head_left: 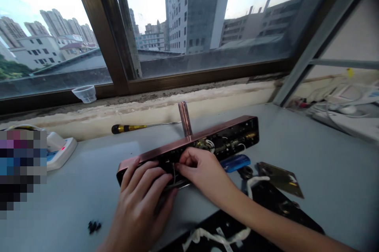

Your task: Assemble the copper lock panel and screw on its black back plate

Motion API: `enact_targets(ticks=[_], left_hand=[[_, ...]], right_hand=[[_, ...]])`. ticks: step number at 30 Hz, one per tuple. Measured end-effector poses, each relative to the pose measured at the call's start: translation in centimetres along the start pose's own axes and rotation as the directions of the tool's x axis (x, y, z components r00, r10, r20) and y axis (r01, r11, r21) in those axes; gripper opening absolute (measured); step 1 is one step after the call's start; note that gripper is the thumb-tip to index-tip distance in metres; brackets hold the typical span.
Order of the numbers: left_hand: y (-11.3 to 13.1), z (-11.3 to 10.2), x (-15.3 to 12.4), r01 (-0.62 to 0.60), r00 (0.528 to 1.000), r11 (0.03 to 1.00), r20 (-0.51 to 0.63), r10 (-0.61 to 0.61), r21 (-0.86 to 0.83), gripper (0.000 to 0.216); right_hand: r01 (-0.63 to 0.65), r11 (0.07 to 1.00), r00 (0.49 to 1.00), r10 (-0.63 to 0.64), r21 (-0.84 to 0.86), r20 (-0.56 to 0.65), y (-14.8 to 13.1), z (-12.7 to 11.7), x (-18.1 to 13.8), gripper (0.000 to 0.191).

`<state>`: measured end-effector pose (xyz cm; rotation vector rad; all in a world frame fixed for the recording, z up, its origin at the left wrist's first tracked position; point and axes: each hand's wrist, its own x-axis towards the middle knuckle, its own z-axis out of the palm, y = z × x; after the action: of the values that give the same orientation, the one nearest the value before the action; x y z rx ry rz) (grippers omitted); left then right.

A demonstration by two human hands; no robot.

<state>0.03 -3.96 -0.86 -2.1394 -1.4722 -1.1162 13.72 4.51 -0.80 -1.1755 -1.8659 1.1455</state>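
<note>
A long copper-coloured door lock body (225, 127) stands on edge on the grey table, its open back with wires and parts facing me and its handle stub (185, 117) sticking up. My left hand (142, 200) lies over the lock's left end with fingers spread against it. My right hand (201, 171) is curled at the lock's middle, fingertips pinched on thin wires inside the open back. A blue handle (237, 162) lies just right of my right hand.
A yellow-and-black screwdriver (130, 128) lies behind the lock by the window sill. A brass plate (281, 179), a black panel (266, 212) with white cable, small black screws (94, 226), a white power strip (60, 151) and a plastic cup (85, 93) are around.
</note>
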Motion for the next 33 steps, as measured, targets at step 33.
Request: enact_targets(ticks=[33], left_hand=[[-1.3,-1.9,0.2,-0.143,0.983,0.989,0.122,0.138,0.029,0.024]], right_hand=[[0.587,0.615,0.71,-0.703,-0.527,-0.03,1.4,1.0,-1.8,0.018]])
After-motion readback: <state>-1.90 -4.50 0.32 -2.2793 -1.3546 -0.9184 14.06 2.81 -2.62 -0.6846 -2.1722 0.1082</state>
